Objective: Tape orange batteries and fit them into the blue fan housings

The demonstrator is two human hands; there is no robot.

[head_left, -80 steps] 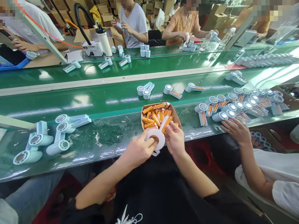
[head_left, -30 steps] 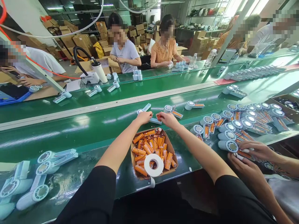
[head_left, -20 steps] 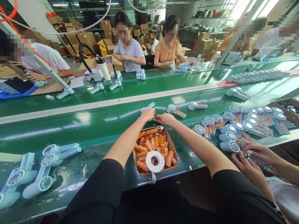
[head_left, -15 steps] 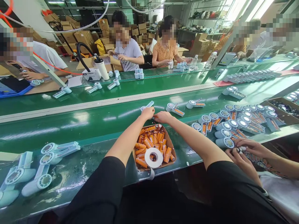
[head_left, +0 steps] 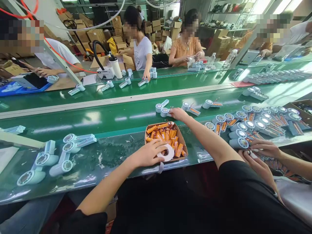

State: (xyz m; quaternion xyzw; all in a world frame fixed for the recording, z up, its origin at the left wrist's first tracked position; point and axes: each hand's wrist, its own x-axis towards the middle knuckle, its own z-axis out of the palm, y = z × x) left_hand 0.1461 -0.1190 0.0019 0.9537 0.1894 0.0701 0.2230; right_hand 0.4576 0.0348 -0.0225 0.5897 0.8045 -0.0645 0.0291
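Note:
My right hand (head_left: 178, 114) reaches over the green belt, its fingers closed on the handle end of a light-blue plastic housing (head_left: 164, 112) with a round head. Beside it lies another such housing (head_left: 159, 108). My left hand (head_left: 147, 153) is over the near side of a cardboard box (head_left: 183, 134), thumb and fingers around the left edge of a roll of white tape (head_left: 170, 155). The roll rests on orange-wrapped battery packs (head_left: 168, 133) that fill the box. A loose tape end (head_left: 161, 167) hangs over the table edge.
Two housings with orange packs (head_left: 192, 109) lie right on the belt (head_left: 117, 120). Many more (head_left: 240, 134) crowd the right table, where a co-worker's hands (head_left: 264, 152) work. Several housings (head_left: 65, 165) lie at left. Other people sit across the belt, beyond a white rail (head_left: 122, 99).
My left hand has left the housing on the belt and come back to the tape roll. My right hand stays at the belt. Across it, a co-worker's arm now reaches down to a part.

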